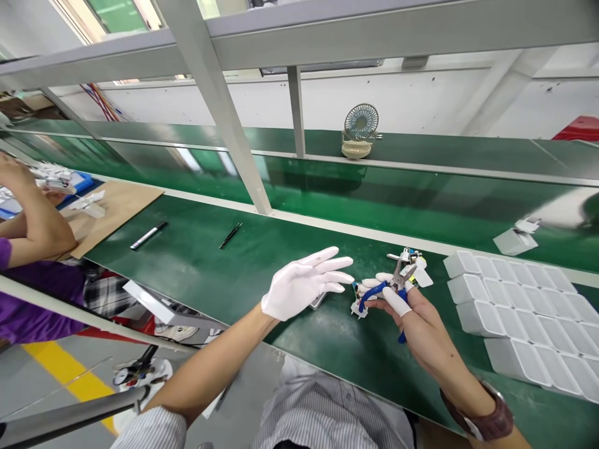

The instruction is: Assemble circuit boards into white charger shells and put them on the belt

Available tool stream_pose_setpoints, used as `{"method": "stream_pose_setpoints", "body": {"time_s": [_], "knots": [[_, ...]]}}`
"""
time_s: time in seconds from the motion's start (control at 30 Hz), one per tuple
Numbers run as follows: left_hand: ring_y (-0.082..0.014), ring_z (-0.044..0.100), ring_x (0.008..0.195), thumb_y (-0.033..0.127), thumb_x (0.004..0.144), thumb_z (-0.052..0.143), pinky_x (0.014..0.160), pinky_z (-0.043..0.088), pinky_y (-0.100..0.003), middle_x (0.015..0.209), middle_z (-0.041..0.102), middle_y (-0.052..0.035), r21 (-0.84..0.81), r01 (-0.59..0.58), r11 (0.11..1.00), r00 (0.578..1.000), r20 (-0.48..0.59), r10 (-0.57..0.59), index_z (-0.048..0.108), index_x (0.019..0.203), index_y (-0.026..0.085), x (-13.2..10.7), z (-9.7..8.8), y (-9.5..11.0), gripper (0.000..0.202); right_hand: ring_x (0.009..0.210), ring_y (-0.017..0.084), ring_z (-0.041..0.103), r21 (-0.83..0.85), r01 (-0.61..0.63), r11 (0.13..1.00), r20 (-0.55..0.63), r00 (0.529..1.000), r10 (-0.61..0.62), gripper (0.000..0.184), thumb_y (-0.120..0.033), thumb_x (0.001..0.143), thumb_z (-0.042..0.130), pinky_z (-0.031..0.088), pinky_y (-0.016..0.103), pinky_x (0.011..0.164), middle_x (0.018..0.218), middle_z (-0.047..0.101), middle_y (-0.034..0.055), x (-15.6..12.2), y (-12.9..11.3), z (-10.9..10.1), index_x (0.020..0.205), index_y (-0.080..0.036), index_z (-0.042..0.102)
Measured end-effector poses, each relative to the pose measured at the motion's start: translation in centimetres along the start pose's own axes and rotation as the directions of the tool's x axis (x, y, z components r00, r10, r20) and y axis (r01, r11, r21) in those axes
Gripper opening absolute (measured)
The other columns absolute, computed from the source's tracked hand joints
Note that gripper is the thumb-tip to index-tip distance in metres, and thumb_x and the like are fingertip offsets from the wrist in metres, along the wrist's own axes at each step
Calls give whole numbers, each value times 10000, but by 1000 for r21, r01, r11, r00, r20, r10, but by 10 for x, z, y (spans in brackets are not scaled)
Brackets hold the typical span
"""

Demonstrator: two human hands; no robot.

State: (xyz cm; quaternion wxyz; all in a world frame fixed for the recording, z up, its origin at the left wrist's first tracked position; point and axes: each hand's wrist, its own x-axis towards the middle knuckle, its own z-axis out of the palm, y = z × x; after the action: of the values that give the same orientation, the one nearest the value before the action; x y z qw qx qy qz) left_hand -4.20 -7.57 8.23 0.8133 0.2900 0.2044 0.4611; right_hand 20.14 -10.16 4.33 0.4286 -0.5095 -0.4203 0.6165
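Green bench — one pliers, one fan

Left hand: a white glove is covering it whole, from the fingertips to a plain hem at the wrist. Right hand: it is going ungloved, with short white cots capping only the thumb and the tips of some fingers. A dark brown watch is circling the right wrist, a pale edge showing on its near side. The person is wearing a white shirt with fine grey stripes, seen at the near edge. Its left sleeve is ending around the elbow, leaving the forearm uncovered.
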Motion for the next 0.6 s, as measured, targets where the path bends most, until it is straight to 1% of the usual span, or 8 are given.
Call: {"method": "stream_pose_setpoints", "body": {"time_s": [0.1,0.23,0.3,0.37,0.4,0.47,0.53,0.6], "knots": [[-389,582,1244,351,906,478,1015,408,-512,1426,556,-189,-90,55,994,998,10,-55,517,1406,173,3,5,3,533,1056,273,686,8,4,1000,-7,1000,-4,403,-527,914,647,490,490,1041,1191,699,86,0,1,0,1176,-222,627],[-397,554,1271,459,909,482,999,417,-518,1429,550,-187,-91,70,993,998,9,-70,518,1393,189,6,7,4,556,1028,264,689,75,19,997,-21,1000,-18,390,-514,911,655,496,492,1035,1179,699,83,1,-3,4,1165,-220,630],[-352,618,1168,502,925,482,923,465,-459,1353,609,-179,33,30,999,999,-35,-29,570,1336,183,5,8,3,528,1041,267,687,141,38,989,-37,999,-33,394,-506,912,656,507,492,1022,1188,698,88,2,-6,7,1180,-220,619],[-269,667,979,479,948,504,821,487,-379,1196,687,-154,335,-16,942,996,-73,43,646,1219,175,3,14,-1,432,1045,264,690,227,64,972,-57,997,-52,382,-488,911,661,507,490,1027,1190,700,90,5,-8,11,1177,-217,613],[-230,663,898,447,954,523,786,482,-349,1117,708,-133,528,-30,849,995,-69,78,679,1145,174,1,18,-5,368,1043,259,692,271,79,959,-67,996,-63,370,-475,908,668,501,488,1037,1191,701,86,6,-8,13,1169,-219,612],[-179,635,814,382,945,572,779,468,-324,1026,713,-88,847,-48,530,993,-15,114,707,1050,188,-3,29,-14,259,1058,252,692,340,105,934,-73,994,-85,345,-454,908,671,475,490,1069,1211,697,76,9,-8,18,1163,-230,609],[-157,620,774,352,902,641,818,453,-333,978,707,-42,980,-75,186,992,54,117,701,1053,221,-6,38,-27,209,1116,261,674,374,127,919,-74,992,-107,342,-454,915,658,446,504,1097,1246,687,71,13,-6,24,1178,-242,603],[-151,618,727,356,857,702,825,442,-345,912,702,-6,993,-104,-54,984,111,142,668,1111,251,-5,42,-40,277,1167,274,652,381,141,914,-79,990,-119,370,-476,925,636,416,519,1122,1269,680,75,16,-3,30,1212,-246,598]]}}
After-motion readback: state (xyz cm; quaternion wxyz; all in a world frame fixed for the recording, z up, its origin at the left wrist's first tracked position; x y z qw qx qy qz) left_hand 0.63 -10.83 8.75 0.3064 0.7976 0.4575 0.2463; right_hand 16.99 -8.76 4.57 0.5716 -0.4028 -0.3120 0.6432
